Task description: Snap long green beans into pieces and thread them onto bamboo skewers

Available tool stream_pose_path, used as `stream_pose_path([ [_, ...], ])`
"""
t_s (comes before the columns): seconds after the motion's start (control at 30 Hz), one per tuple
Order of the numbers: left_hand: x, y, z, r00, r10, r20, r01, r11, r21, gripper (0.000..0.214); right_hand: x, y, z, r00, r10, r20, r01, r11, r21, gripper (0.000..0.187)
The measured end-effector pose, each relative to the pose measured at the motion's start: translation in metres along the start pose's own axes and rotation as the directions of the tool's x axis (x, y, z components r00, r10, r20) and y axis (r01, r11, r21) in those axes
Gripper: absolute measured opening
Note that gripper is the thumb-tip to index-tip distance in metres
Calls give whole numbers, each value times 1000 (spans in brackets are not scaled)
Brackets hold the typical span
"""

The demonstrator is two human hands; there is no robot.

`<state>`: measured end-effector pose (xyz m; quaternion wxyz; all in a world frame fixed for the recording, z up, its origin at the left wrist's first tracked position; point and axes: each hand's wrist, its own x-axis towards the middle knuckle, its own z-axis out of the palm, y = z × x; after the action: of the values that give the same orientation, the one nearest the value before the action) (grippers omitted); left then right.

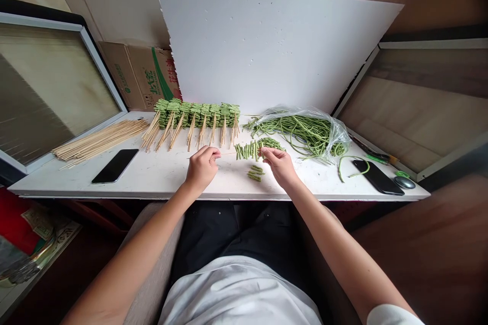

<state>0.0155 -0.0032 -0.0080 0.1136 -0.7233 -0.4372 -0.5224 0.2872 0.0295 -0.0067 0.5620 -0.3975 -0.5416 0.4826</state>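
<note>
My left hand [203,165] is closed around a thin bamboo skewer [227,153], which runs level to the right above the table. Cut green bean pieces [246,151] sit side by side along the skewer's right part, crosswise to it. At their right end my right hand [279,163] pinches a bean piece between thumb and fingers. A few loose bean pieces [255,173] lie on the table just below. Behind my right fingers is a pile of cut pieces [271,143], partly hidden.
Filled bean skewers [196,114] are stacked at the back, sticks toward me. Bare skewers [101,139] and a phone [115,166] lie left. On the right are a plastic bag of long beans [308,132], another phone [377,176] and a dark rounded object [404,182]. A white board [274,51] stands behind.
</note>
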Motion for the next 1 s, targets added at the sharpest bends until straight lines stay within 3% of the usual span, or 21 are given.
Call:
stream_pose_path([
  [0.13, 1, 1, 1, 1000, -16, 2, 16, 1000, -3, 26, -2, 3, 6, 999, 38, 7, -39, 999, 31, 32],
  [0.3, 7, -2, -5, 994, -113, -10, 113, 994, 0, 21, 0, -12, 0, 1000, 2, 7, -2, 1000, -18, 38],
  [0.43, 11, -12, -9, 987, -159, -19, 159, 987, 2, 20, 9, -20, -20, 990, -79, 114, 109, 952, -285, 37],
  [0.57, 9, -19, -8, 983, -182, 0, 182, 983, 21, 18, 13, -10, -32, 966, -26, 256, 158, 846, -509, 24],
  [0.8, 5, -18, -4, 989, -148, 18, 147, 988, 44, 19, 11, 18, -26, 964, -121, 236, 244, 758, -605, 17],
  [1.0, 4, -17, -2, 988, -152, 16, 151, 988, 34, 18, 12, 12, -26, 978, -125, 167, 201, 771, -604, 19],
])
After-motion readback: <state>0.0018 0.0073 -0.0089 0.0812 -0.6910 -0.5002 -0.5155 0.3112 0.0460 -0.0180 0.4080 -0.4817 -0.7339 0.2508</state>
